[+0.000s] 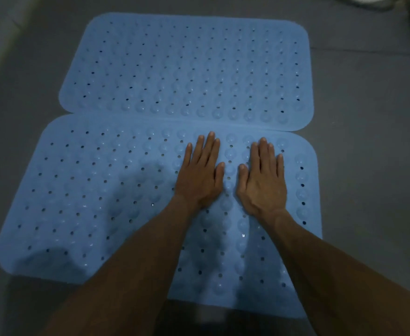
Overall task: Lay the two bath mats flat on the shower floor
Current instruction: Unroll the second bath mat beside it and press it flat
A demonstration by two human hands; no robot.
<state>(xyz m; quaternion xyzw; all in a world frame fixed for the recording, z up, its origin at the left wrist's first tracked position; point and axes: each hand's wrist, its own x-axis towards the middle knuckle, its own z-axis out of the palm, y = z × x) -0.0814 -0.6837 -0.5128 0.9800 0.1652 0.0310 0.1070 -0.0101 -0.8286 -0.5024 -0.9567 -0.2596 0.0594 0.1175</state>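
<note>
Two blue bath mats lie on the grey shower floor (368, 141), both with their long axis running left to right across the head view. The far mat (187, 66) sits flat, its rows of small holes and round bumps showing, its near long edge overlapping slightly on top of the far edge of the near mat (90, 190) toward the right, so the two touch along that seam. The near mat is turned a little, its left end swung closer to the camera than its right end. It is not fully flat: a soft bulge rises left of the hands, and another hump sits near its front-left corner.

The left hand (200, 177) and the right hand (263, 180) rest palm down on the right half of the near mat, side by side and just apart, fingers straight, close together, pointing toward the far mat. Neither hand grasps anything; both are spread flat against the surface.
</note>
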